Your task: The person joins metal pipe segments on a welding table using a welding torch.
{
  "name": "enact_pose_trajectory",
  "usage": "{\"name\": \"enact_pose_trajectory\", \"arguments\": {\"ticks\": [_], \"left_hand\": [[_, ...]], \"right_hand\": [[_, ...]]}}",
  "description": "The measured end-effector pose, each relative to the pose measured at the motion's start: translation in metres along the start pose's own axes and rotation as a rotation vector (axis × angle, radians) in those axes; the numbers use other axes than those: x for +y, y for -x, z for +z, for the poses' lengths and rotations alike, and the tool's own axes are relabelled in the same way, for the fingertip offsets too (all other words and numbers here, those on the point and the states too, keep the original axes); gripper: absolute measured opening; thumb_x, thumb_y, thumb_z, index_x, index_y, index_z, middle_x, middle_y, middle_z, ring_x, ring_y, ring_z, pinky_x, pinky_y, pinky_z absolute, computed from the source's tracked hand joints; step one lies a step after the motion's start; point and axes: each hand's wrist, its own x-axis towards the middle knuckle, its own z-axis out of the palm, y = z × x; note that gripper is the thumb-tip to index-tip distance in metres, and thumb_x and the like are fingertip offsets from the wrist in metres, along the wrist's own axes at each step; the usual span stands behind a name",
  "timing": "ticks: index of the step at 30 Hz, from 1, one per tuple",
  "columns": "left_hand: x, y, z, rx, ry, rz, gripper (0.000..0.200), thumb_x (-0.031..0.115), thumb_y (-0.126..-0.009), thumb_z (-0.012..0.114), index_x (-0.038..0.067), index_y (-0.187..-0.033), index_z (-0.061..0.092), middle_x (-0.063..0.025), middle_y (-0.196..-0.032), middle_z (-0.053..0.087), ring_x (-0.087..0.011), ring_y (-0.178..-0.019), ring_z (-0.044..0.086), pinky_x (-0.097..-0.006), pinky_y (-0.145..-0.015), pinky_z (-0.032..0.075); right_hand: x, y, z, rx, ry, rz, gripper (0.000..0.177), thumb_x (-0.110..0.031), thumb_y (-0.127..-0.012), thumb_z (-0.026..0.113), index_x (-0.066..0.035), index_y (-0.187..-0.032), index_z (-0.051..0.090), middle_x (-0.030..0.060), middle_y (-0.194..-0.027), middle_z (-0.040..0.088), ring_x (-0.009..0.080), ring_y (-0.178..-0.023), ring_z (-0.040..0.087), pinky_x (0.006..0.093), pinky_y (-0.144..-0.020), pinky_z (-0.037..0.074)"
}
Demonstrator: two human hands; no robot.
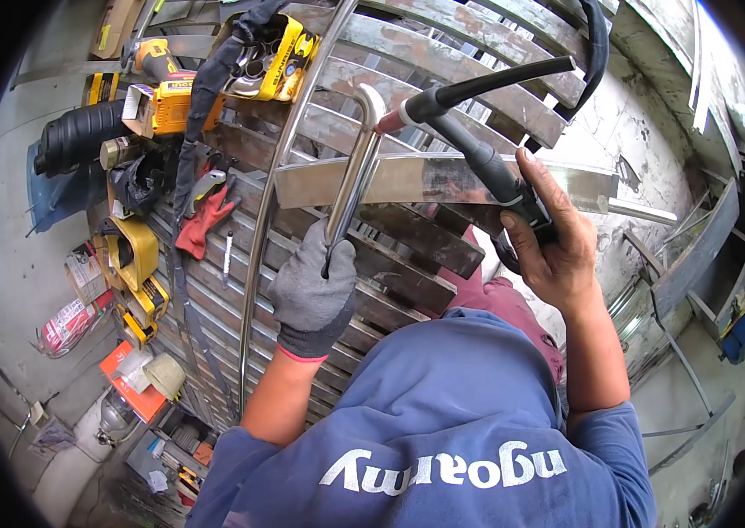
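Note:
My left hand point(312, 280), in a grey work glove, is closed around the lower end of a shiny metal tube point(356, 167) whose top bends over like a hook. My bare right hand point(557, 242) grips a black TIG welding torch point(485, 163) by its handle, thumb and forefinger along it. The torch's reddish nozzle point(392, 121) points at the tube just below the bend, very close to it. Behind both lies a flat metal bar point(407, 180), set across the slatted metal bench point(443, 57).
A long curved metal tube point(260, 233) crosses the bench left of my glove. Farther left are a red glove point(203, 224), a white marker point(227, 257), a yellow box point(280, 62) of metal parts and a power tool point(161, 63). A black cable point(597, 53) hangs at upper right.

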Motion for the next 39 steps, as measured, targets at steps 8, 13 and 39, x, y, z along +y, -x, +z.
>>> {"name": "enact_pose_trajectory", "arguments": {"ticks": [8, 13, 39], "left_hand": [[-0.003, 0.001, 0.002, 0.021, -0.01, 0.033, 0.033, 0.017, -0.099, 0.074, 0.004, -0.129, 0.071, -0.0195, -0.095, 0.075, -0.0372, -0.077, 0.074, -0.0435, -0.069, 0.058], [-0.004, 0.001, 0.001, -0.019, -0.098, 0.042, 0.032, 0.017, -0.099, 0.074, 0.006, -0.129, 0.07, -0.0184, -0.095, 0.075, -0.0388, -0.077, 0.073, -0.0446, -0.069, 0.058], [0.004, 0.001, -0.003, 0.006, -0.014, -0.028, 0.034, 0.015, -0.099, 0.074, 0.009, -0.133, 0.071, -0.0163, -0.101, 0.077, -0.0345, -0.085, 0.076, -0.0417, -0.076, 0.059]], "right_hand": [[0.001, -0.001, -0.003, -0.032, 0.137, -0.038, 0.059, -0.002, -0.092, 0.08, -0.006, -0.148, 0.063, 0.0151, -0.14, 0.072, 0.0425, -0.127, 0.069, 0.0453, -0.104, 0.058], [0.002, 0.0, -0.005, -0.07, 0.168, -0.025, 0.062, -0.002, -0.092, 0.08, -0.005, -0.15, 0.06, 0.0164, -0.147, 0.068, 0.0409, -0.131, 0.068, 0.0441, -0.109, 0.056], [-0.001, 0.001, -0.001, -0.036, 0.082, 0.003, 0.062, 0.0, -0.091, 0.081, -0.004, -0.149, 0.061, 0.016, -0.143, 0.07, 0.0422, -0.13, 0.067, 0.0463, -0.11, 0.054]]}}
